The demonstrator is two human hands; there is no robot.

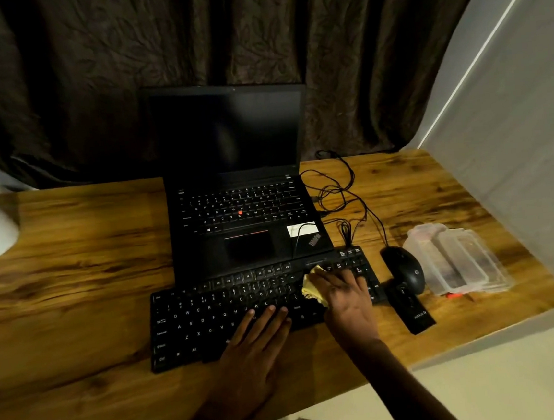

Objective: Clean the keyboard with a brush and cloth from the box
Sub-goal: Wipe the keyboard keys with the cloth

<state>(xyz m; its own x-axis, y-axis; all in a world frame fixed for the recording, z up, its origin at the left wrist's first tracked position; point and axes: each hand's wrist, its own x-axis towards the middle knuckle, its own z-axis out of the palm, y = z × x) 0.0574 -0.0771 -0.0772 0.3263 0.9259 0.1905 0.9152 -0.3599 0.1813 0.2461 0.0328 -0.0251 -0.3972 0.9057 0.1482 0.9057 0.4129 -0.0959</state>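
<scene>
Flat black plastic keyboard [211, 314], near centre: probably light, rigid, apt to slide; left hand [248, 344] lies flat on it, fingers straight. Crumpled soft yellow cloth [311, 286], on right-side keys: limp; right hand [345, 298] presses it, fingers spread.

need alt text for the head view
A person's right hand presses a yellow cloth on the right end of a black keyboard while the left hand rests flat on its keys. A laptop stands behind, a mouse beside.
</scene>
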